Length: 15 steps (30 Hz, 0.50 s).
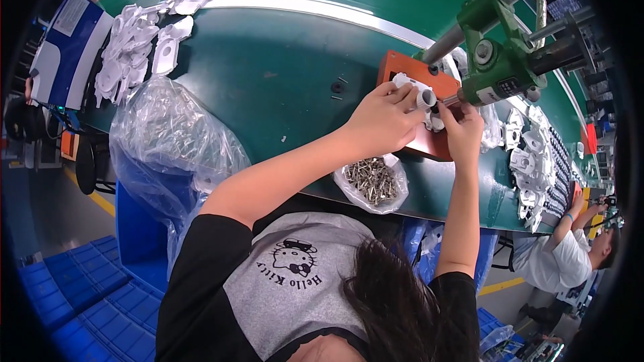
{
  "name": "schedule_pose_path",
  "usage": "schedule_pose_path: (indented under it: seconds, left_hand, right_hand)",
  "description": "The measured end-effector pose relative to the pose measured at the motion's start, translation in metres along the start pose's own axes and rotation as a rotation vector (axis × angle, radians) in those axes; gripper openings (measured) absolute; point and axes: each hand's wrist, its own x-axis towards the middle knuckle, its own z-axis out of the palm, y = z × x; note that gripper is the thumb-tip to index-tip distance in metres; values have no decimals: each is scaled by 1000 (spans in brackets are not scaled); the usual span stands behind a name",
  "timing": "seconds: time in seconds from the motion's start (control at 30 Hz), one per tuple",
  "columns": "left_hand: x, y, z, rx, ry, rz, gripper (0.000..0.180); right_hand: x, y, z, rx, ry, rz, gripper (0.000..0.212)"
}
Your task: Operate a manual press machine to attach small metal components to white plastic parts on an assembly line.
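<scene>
My left hand [388, 118] is closed round a white plastic part [425, 98] with a round tube opening, holding it over the orange base [396, 67] of a green press [493, 60]. From the right, my right hand [465, 131] reaches in with its fingers pinched together beside the tube's mouth, just under the press's metal rod. A small dark piece shows at those fingertips, too small to name. Just below my left hand, a clear plastic bag [397, 200] stands with its mouth spread, full of small metal pins [371, 181].
White plastic parts [127, 53] lie heaped at the far left, and more white parts [533, 164] at the right. A large clear bag [174, 127] hangs over a blue bin [137, 228]. Loose pins and a black ring [337, 86] lie on the green table. Another person [563, 255] sits far right.
</scene>
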Motion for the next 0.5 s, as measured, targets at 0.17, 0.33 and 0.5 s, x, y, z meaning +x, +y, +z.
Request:
schedule_pose_path:
  seconds: [0.17,0.33,0.5]
  left_hand:
    - [2,0,1,-5,-3,-3,13]
    - [2,-1,0,-11,-7,0,14]
    - [-1,-4,-1,-40,-13,2,19]
  right_hand:
    - [-7,23,-17,23,-149,-70,17]
    - [-22,12,-8,-439,-113,-367,30]
    - [-34,11,-8,-535,-153,-423,35]
